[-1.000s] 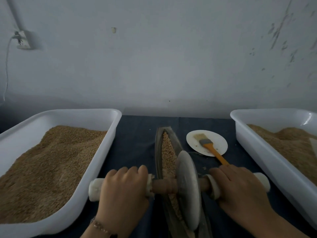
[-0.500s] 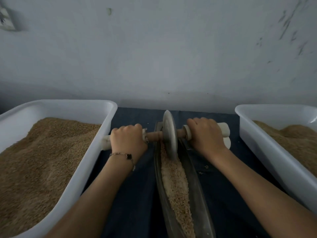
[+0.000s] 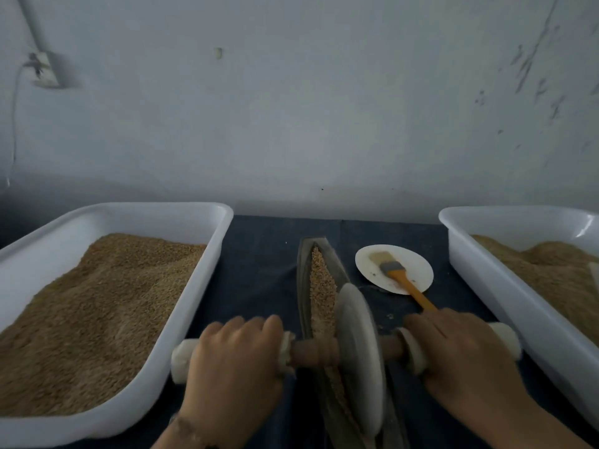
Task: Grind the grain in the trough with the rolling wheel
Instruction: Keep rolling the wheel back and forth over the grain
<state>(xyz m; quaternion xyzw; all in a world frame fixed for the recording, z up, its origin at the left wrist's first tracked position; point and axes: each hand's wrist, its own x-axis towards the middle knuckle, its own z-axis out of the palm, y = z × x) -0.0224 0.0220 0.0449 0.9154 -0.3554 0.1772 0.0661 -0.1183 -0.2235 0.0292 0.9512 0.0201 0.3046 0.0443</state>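
Rolling wheel (image 3: 359, 358): grey stone disc on wooden axle, standing upright in narrow trough (image 3: 337, 265) at near end, tan grain (image 3: 321, 286) heaped beyond it. Left hand (image 3: 233, 361) curled round left handle; right hand (image 3: 453, 354) wrapped over right handle.

Dim, cool, flat light, soft shadow cast along the foot of the wall (image 3: 324, 124), small glare seen on the right tub (image 3: 486, 254) rim, motion blur over both hands and the wheel (image 3: 359, 358), wide-angle bowing at the edges.
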